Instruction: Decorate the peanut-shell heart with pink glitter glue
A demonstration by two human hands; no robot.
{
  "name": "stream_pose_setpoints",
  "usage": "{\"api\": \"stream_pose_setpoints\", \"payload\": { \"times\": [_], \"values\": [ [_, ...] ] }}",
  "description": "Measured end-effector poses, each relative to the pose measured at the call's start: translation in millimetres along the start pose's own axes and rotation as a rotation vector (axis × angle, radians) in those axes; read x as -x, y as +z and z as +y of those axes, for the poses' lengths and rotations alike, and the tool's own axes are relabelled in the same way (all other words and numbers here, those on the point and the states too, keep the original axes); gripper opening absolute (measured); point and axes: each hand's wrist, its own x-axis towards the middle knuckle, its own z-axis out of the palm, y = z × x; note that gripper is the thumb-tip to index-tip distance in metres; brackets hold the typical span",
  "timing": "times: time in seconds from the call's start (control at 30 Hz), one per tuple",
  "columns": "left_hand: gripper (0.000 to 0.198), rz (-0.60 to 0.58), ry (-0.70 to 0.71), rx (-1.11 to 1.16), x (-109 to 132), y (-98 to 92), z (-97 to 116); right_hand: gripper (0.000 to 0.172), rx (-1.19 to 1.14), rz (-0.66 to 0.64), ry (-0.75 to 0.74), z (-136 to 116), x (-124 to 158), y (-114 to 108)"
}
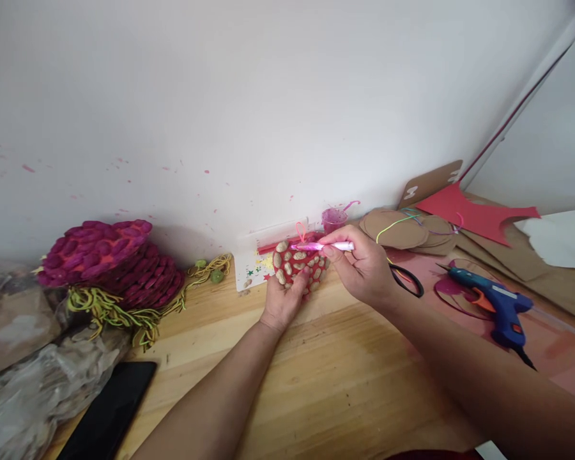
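Head view, and my left hand (pixel 286 295) grips the peanut-covered red disc (pixel 297 266), nearer me than the pink-stained cup (pixel 334 220) and a little to its left, thumb pressed across the front. My right hand (pixel 365 263) pinches the brush (pixel 311 246) just in front of the cup, pink tip over the disc's far part. Careful here: I'd judge a light pinch and short strokes best, with my left thumb clear of anything wet. Well left of the cup stands the magenta stack (pixel 110 255).

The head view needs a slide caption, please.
Left hand on peanut-covered red piece, right hand holding pink-tipped brush.
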Motion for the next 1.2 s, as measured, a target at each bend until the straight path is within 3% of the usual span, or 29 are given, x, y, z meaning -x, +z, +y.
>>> {"api": "stream_pose_setpoints", "payload": {
  "times": [0.3,0.8,1.0,1.2],
  "values": [
    [0.034,0.010,-0.061,-0.030,1,-1.8,-3,0.003,0.096,-0.030,-0.034,2,-1,-2],
    [0.023,0.025,0.019,-0.160,0,-1.3,5,0.006,0.209,-0.106,-0.245,8,0,-1],
    [0.023,0.021,0.036,-0.135,-1,-0.8,5,0.005,0.283,-0.179,-0.265,14,2,0],
    [0.024,0.016,0.034,-0.120,-1,0.3,6,0.007,0.253,-0.168,-0.279,14,3,0]
  ]
}}
